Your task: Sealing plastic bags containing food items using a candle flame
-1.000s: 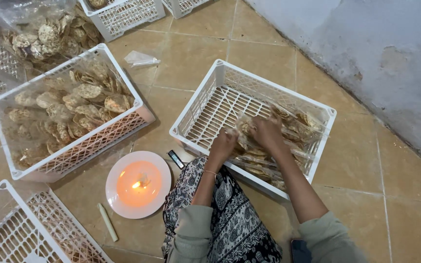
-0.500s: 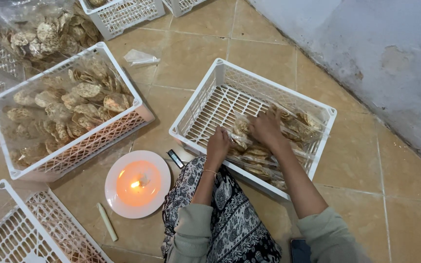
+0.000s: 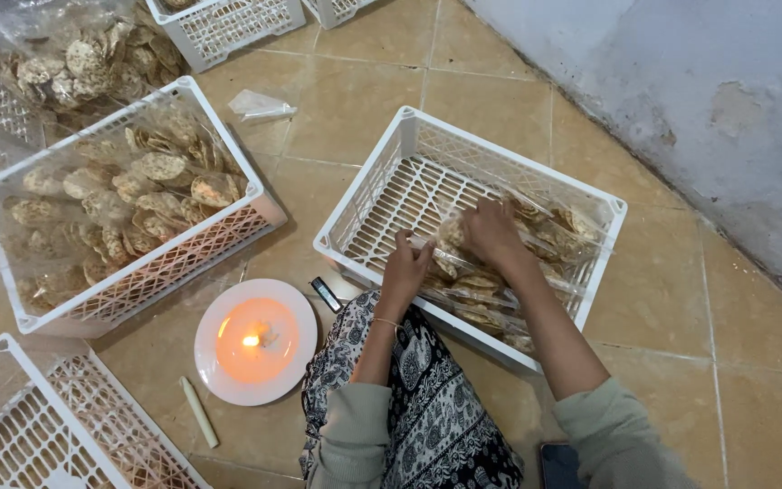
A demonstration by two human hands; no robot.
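Note:
A white plastic crate [image 3: 391, 181] stands on the tiled floor in front of me, with several clear bags of round brown crackers [image 3: 500, 294] stacked at its right end. My left hand [image 3: 406, 269] rests on the near edge of a cracker bag [image 3: 450, 264] inside the crate, fingers curled on the plastic. My right hand [image 3: 492, 232] presses down on the same bag from the far side. Both forearms reach in over the crate's near rim.
A white plate [image 3: 256, 340] with a lit candle sits by my knee, a lighter [image 3: 326, 294] and a loose candle stick [image 3: 199, 412] beside it. More crates [image 3: 128, 299] of loose crackers stand left; an empty crate [image 3: 38, 426] lower left. A wall [image 3: 681, 100] runs right.
Both hands have shifted slightly within the crate, settling the cracker bag lower onto the stack. The left hand moved a little toward the near rim.

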